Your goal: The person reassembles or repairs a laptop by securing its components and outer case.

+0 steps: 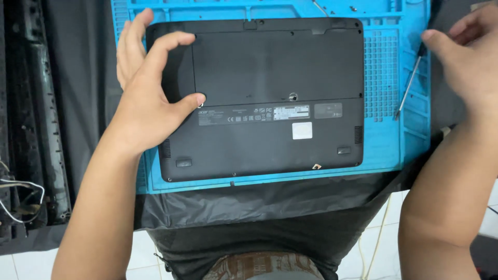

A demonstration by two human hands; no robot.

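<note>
On the mat: a black laptop (259,98) lay bottom-up on a blue mat (394,78), square to the person and filling most of it.
Left hand: the left hand (150,88) rested spread on the laptop's left end, thumb pressed near the seam of the large battery panel, fingers curled over the far corner; it gripped nothing, only steadied the case.
Right hand: the right hand (467,57) hovered off the mat's right edge, fingers loosely parted and empty, its thumb close to the handle of a screwdriver (410,88) lying on the mat's grid.
Step in hand: by appearances, the underside was being readied for opening, one hand bracing, the other near the tool.
Next move: it would likely call for a firm hold on the screwdriver and a steady case.
Surroundings: a dark cloth (83,78) covered the table; another dismantled black part with loose wires (21,192) lay at far left.
Hard to tell: the right fingertips were cut off by the frame; screw heads on the case were too small to count.
</note>
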